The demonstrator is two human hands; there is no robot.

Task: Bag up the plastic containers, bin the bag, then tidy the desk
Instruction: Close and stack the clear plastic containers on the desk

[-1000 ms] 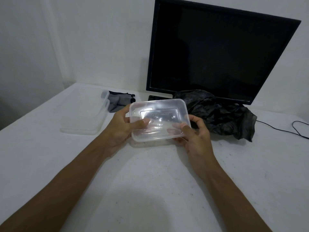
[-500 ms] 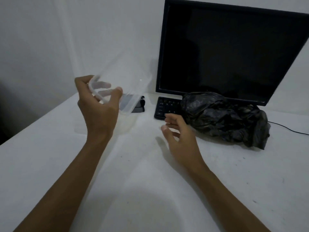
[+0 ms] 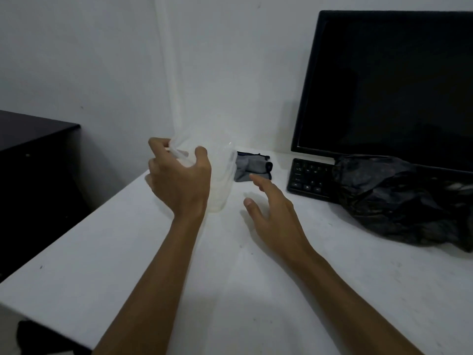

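Observation:
My left hand [image 3: 179, 178] grips a clear plastic container [image 3: 222, 175] by its near rim, thumb and fingers curled round the edge, and holds it tilted on its side above the far left of the white desk [image 3: 153, 265]. The container is see-through and blurred, so its far side is hard to make out. My right hand [image 3: 271, 213] hovers just right of it with fingers loosely spread, holding nothing. A crumpled black plastic bag [image 3: 399, 201] lies to the right, in front of the monitor.
A black monitor [image 3: 389, 85] stands at the back right with a black keyboard [image 3: 308, 179] under it, partly covered by the bag. A grey folded cloth [image 3: 252, 166] lies by the wall. A dark cabinet [image 3: 33, 175] stands left of the desk edge.
My right hand let go of the container. My left hand lifted it, tipped it on its side and carried it left. The view swung left, showing the cabinet.

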